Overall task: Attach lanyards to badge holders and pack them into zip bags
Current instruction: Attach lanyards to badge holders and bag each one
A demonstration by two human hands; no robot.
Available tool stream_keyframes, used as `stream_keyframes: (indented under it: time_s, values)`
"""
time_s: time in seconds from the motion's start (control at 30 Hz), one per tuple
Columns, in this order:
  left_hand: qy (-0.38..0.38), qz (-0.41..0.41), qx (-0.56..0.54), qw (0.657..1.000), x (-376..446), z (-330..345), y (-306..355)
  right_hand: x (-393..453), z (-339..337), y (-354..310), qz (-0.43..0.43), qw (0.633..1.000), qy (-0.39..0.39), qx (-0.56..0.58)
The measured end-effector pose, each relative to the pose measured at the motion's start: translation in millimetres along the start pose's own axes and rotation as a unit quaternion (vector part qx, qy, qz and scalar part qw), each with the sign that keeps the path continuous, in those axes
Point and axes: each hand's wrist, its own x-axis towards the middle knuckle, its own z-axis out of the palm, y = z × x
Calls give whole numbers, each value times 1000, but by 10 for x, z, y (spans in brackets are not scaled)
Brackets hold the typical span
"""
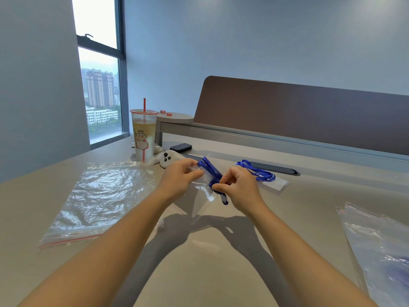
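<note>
Blue lanyard (210, 171) with clear badge holder (204, 189) held above desk (199, 273) middle, both hands on it.
Left hand (180, 176) fingers curled, pinching the clear plastic's top; right hand (240, 187) fingers pinching the lanyard at the holder's edge. Second blue lanyard (257, 171) lies on a flat badge holder (275, 183) toward the far edge. Empty zip bag (99, 200) flat at the left side; another zip bag (380, 247) at the right edge. Drink cup (143, 134) near the far left corner.
</note>
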Motion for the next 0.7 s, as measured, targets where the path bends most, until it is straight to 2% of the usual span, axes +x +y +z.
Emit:
stream_keyframes:
  time_s: [0.1,0.17,0.33,0.43,0.57,0.7]
  values:
    - [-7,8,0,1000,-19,-59,-5,8,42,19,-4,1000,26,0]
    - [-11,8,9,1000,-34,-95,-23,17,60,25,9,1000,12,7]
    - [-25,29,26,999,-104,-212,-24,5,77,-48,63,983,-130,116]
    - [-37,28,23,999,-133,-270,-25,-5,113,-70,75,968,-185,151]
    - [-10,2,44,999,-144,-300,-39,-12,161,-119,70,959,-202,183]
    - [-10,-42,44,998,-185,-441,-41,-62,247,-158,79,957,-183,210]
